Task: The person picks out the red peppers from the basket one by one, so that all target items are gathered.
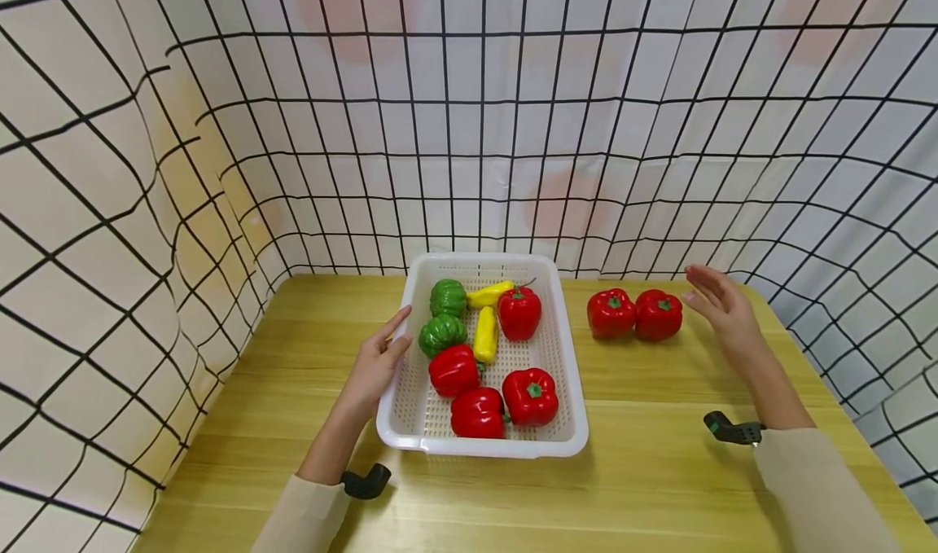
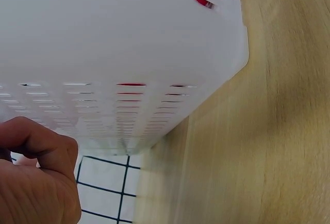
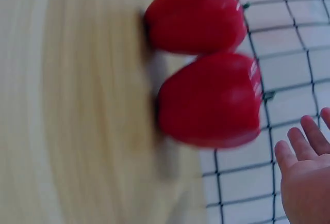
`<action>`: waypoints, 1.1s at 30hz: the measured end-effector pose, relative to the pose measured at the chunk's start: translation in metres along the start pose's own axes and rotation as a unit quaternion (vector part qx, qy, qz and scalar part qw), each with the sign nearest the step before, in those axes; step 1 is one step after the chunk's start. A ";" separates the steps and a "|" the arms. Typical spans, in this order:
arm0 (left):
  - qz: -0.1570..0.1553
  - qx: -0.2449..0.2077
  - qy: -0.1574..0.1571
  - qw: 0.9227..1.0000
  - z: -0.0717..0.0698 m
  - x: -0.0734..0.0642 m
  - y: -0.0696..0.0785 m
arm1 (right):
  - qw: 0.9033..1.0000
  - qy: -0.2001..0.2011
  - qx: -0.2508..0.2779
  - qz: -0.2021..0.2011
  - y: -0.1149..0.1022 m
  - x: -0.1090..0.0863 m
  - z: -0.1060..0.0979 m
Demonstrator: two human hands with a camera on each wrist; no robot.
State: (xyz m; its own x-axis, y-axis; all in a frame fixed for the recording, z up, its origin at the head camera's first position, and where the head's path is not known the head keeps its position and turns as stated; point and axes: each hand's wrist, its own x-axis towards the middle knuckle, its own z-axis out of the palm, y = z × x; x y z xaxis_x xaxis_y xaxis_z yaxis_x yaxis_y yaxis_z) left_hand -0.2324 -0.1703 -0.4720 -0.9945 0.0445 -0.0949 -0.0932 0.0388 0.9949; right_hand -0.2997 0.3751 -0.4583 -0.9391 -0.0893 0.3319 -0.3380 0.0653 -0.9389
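Beige sleeves (image 1: 824,488) at bottom; the left hand (image 1: 372,370) grips a white basket (image 1: 484,447) at lower center, the right hand (image 1: 727,317), fingers extended, near two red bell peppers (image 1: 658,315), right. Basketed: four red bell peppers (image 1: 531,397), two green pumpkins (image 1: 442,335), two yellow peppers (image 1: 485,337).

wood-grain table (image 1: 630,488): yellowish | backdrop (image 1: 501,129): white, black grid, back and both sides | pink patches (image 1: 564,207): faint, on backdrop

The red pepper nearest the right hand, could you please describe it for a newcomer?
On the wooden table, find the white basket. Right of it sit two adjacent red peppers. The wanted pepper is farther from the basket, nearer the right hand.
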 end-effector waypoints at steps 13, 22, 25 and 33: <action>0.003 0.011 -0.002 1.000 0.000 -0.001 0.001 | 0.995 -0.071 -0.063 -0.016 -0.034 0.015 0.077; 0.008 0.007 -0.004 1.000 0.001 -0.003 0.003 | 0.984 -0.110 -0.139 -0.009 -0.043 0.027 0.126; 0.006 0.006 -0.004 1.000 0.001 -0.002 0.003 | 0.977 -0.122 -0.177 -0.007 -0.043 0.030 0.139; 0.002 0.010 0.000 1.000 0.000 -0.001 0.001 | 0.965 -0.142 -0.221 0.010 -0.043 0.035 0.173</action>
State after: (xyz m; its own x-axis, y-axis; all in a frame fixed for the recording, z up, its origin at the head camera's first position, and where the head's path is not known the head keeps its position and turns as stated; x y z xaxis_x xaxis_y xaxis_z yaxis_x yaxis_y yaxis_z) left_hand -0.2315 -0.1704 -0.4712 -0.9949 0.0439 -0.0906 -0.0880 0.0580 0.9944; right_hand -0.3068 0.1971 -0.4221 -0.9120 -0.3483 0.2168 -0.3728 0.4825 -0.7926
